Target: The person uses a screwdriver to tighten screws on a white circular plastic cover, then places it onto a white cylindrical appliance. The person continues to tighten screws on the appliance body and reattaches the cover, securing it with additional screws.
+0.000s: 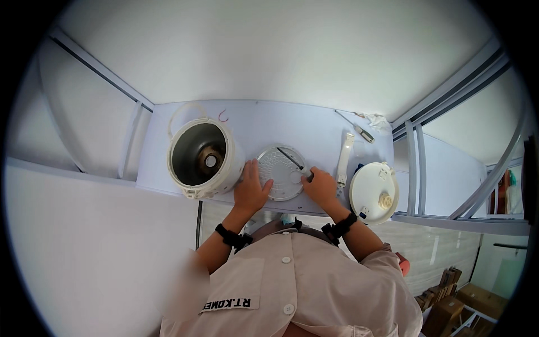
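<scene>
A round silver metal plate (pixel 271 181) with a pattern of small dimples lies on the table in front of me. My left hand (pixel 251 189) rests at its left edge, thumb apart from the outstretched fingers. My right hand (pixel 321 187) is closed around the handle of a screwdriver (pixel 292 159), whose dark shaft points up and left over the plate. To the left stands a white rice cooker body (pixel 232 168), open at the top, with a grey inside and brown stains around a round centre piece. Its inner pot is not visible.
At the right lie a round cream lid (pixel 370 192), a long white handle piece (pixel 345 160) and a second screwdriver (pixel 359 130). Crumpled clear plastic (pixel 377 122) sits in the far right corner. A thin red wire (pixel 223 116) is behind the cooker. Metal-framed panels (pixel 415 163) flank the table.
</scene>
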`<control>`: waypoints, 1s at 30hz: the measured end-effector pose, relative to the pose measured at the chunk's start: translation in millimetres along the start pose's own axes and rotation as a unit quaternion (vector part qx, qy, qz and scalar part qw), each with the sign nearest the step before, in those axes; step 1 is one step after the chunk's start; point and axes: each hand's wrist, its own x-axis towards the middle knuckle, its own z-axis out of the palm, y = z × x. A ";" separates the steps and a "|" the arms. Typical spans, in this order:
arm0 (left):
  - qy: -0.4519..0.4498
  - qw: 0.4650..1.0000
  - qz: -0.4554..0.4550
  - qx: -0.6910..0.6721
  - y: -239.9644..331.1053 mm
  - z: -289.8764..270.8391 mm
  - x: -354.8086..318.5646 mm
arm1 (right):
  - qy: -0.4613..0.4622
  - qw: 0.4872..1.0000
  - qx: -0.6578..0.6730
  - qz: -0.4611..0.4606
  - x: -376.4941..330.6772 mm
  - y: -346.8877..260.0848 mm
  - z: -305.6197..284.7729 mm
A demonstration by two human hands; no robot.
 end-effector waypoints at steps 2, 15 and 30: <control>0.007 1.000 0.004 0.008 2.6 0.9 0.5 | -0.008 1.000 0.006 0.016 2.7 1.9 -3.6; 0.003 1.000 -0.005 -0.006 -13.6 18.5 12.9 | 0.003 0.994 0.107 0.030 6.3 15.3 -0.1; 0.082 0.991 0.079 -0.069 39.5 -37.4 5.0 | 0.067 0.984 0.155 0.056 3.3 -8.9 -72.5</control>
